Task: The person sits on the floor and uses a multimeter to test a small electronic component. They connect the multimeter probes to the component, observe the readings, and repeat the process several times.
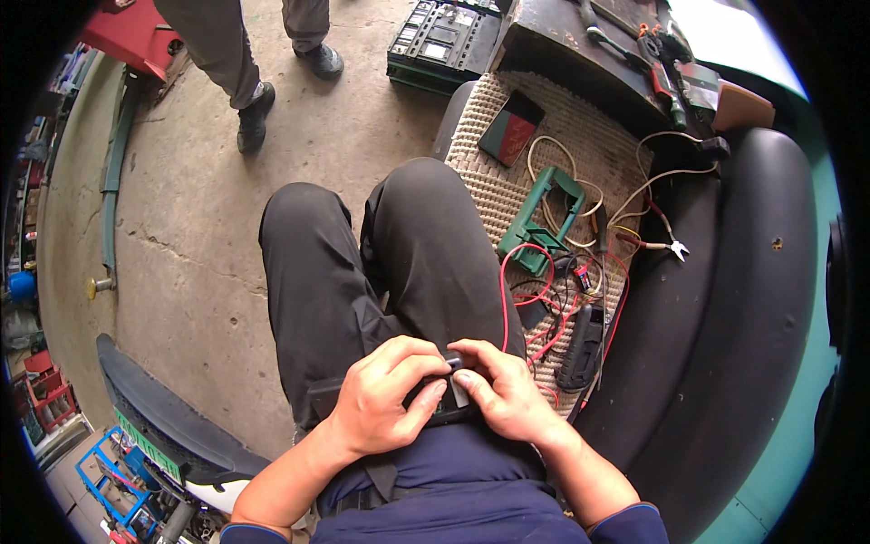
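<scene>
Above my lap, my left hand (388, 394) and my right hand (509, 390) meet with their fingertips pinched around a small dark part (454, 364). Its exact kind is too small and too covered to tell. Beneath the fingers lies a greyish flat piece (460, 395), mostly hidden by the right thumb. A dark flat object (324, 397) sticks out past the left hand on my thigh. On the woven seat mat (485, 113) to my right rest an empty green plastic frame (541, 220), looped red wire (504, 299) and a black handheld device (582, 349).
A red-and-dark flat box (512, 129) lies farther up the mat. Pliers (678, 250) rest against the black padded armrest (761, 272). Tools, one a red-handled cutter (662, 80), lie on the dark bench (571, 41). Another person's legs (217, 50) stand ahead, near a black-and-green crate (439, 41).
</scene>
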Available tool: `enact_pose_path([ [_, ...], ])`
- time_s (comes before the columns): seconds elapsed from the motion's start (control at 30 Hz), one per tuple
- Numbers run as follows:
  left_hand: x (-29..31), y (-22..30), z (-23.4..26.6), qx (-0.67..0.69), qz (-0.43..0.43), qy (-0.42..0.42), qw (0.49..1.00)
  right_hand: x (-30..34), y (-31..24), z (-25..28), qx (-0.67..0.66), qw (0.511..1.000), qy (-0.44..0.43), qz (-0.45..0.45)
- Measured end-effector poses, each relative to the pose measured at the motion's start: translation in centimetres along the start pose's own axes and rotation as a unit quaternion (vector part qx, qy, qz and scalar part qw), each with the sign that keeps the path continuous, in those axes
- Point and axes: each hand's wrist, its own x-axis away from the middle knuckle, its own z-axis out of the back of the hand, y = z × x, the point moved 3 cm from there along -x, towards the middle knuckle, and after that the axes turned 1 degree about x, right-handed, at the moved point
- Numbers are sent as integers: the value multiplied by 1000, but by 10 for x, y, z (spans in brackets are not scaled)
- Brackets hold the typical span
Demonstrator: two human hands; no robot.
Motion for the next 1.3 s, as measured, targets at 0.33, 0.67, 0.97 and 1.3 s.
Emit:
enact_pose_path([
  [0.33,43,-2,99,-231,71,-60,968,6,-17,14,61,997,-24,44],
  [0.67,106,-11,77,-238,87,-178,951,26,-50,-14,357,894,-16,271],
  [0.97,65,-4,113,28,74,-20,997,7,-15,-3,48,965,-62,251],
  [1.3,-18,-66,9,439,177,125,872,-17,30,-28,-108,992,-48,35],
])
